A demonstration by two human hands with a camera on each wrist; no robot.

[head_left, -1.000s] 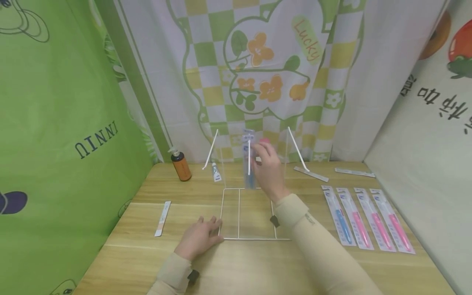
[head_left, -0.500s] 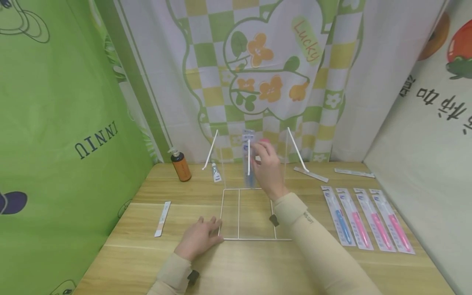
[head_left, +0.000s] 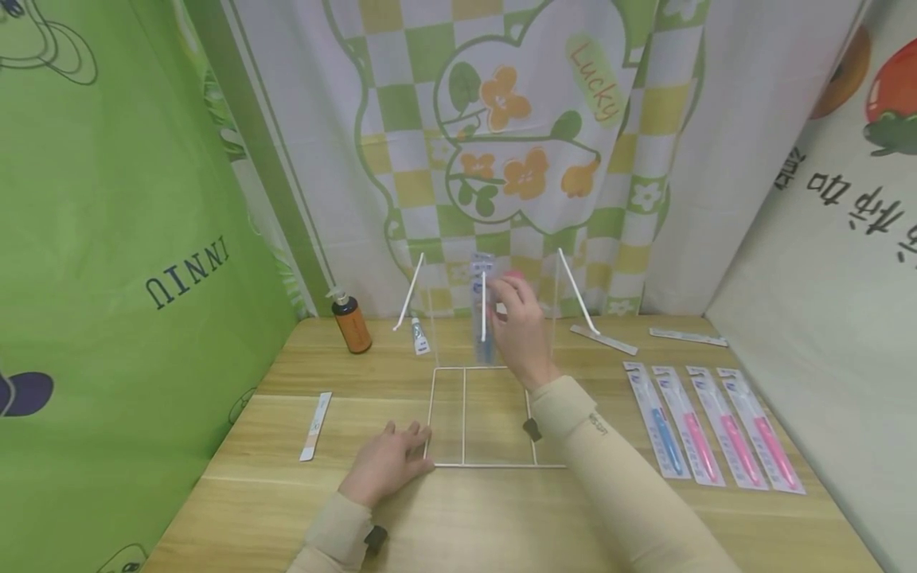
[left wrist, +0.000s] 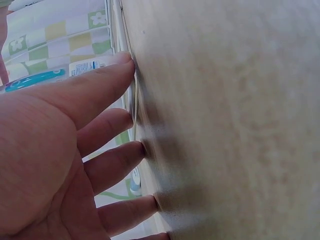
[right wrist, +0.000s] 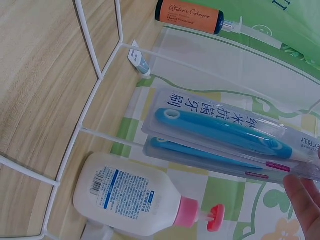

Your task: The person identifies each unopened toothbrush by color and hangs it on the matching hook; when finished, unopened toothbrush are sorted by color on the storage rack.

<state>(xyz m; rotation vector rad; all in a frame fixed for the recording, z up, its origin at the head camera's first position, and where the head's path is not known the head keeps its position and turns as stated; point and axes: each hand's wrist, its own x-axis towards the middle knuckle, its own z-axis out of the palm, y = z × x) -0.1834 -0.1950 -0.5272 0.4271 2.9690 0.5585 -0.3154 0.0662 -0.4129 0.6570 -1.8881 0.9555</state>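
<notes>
My right hand pinches a packaged blue toothbrush near its upper end, at the middle hook of a white wire rack. In the right wrist view, fingertips show at the pack's edge. A second blue toothbrush pack hangs right behind it. My left hand rests at the rack base's left side, fingers spread. In the left wrist view its thumb lies at the base wire and the fingertips touch the wooden table.
Several toothbrush packs lie in a row at right. Behind the rack stands a white pump bottle. An orange-labelled pump bottle and a small tube are at back left. Narrow sachets lie left and back right.
</notes>
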